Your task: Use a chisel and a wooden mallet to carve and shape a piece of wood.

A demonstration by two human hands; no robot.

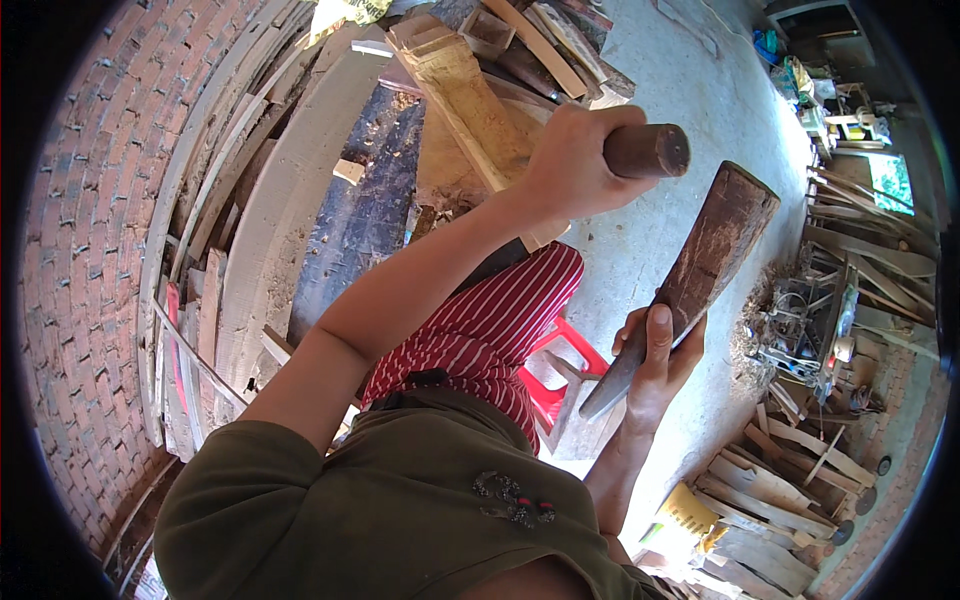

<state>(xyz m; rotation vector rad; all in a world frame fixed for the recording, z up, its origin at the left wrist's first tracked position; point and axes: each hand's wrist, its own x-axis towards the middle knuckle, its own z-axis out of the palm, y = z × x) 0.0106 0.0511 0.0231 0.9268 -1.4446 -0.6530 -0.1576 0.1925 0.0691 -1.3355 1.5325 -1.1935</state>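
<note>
My left hand (577,158) is closed around a dark round wooden handle (660,150), held upright; the tool's lower end is hidden. My right hand (657,365) grips a worn, dark wooden mallet (722,225), its thick head raised diagonally to the right of the handle, apart from it. Behind my left hand lies a yellowish shaped timber (450,80) on a workbench with a blue, scuffed top (345,210), where a small pale wood block (348,171) and shavings rest. My leg in red striped trousers (505,305) is beside the bench.
Planks (225,320) lean along the brick wall (85,220) at left. A red plastic stool (550,400) is below me. On the right stand piles of boards (870,260), metal clutter (800,330) and a yellow basket (685,515) on the concrete floor (700,100).
</note>
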